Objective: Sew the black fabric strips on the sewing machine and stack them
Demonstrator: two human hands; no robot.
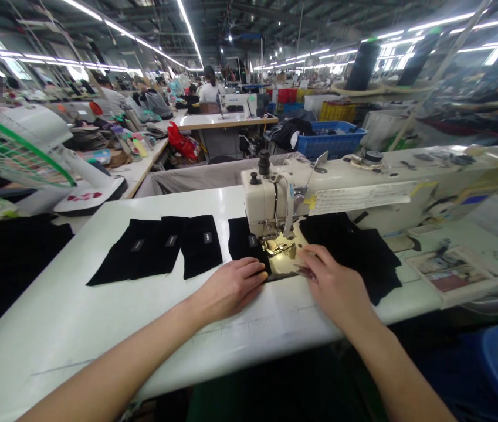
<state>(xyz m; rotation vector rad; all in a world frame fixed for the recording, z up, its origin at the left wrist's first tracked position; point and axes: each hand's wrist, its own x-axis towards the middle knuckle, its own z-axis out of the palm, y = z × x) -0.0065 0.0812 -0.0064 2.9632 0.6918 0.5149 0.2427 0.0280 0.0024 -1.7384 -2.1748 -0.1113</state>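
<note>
My left hand (235,284) lies with its fingers flat on a black fabric piece (240,237), which carries a small dark label and reaches under the presser foot (279,247) of a sewing machine (270,202). Just right of the needle, my right hand (332,278) has its fingers curled in a pinch over the brass-coloured plate (286,264). A small dark, pointed shape shows below those fingertips, too blurred to name. Beyond that hand is a heap of black fabric (363,249). To the left, several labelled black pieces (156,249) lie overlapping in a row.
A white table (68,310) carries the machine. At the left stands a fan (15,140) with a green rim. A tray of small parts (453,269) sits at the right. Behind are a blue basket (330,140) and another sewing table (226,121), with people further back.
</note>
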